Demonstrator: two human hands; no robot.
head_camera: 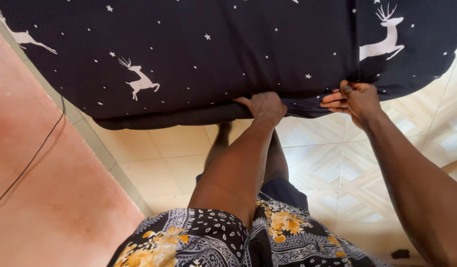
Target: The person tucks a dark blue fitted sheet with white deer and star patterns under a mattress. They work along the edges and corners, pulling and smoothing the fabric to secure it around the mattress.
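Dark starry deer-print sheet (213,54) stretched over mattress (179,117) edge, above tiled floor (164,158). Left hand (264,106) fingers curled under hem, tucking. Right hand (354,99) pinching bunched fabric closed. Cloth likely soft, light, limp; best gripped along hem.

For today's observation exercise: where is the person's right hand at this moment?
In the head view, the right hand is right of centre, pinching the dark deer-print sheet at the mattress edge, beside the left hand.

Left hand (264,107) fingertips tucked out of sight under the dark sheet (213,49), itself cut off at the top edge.
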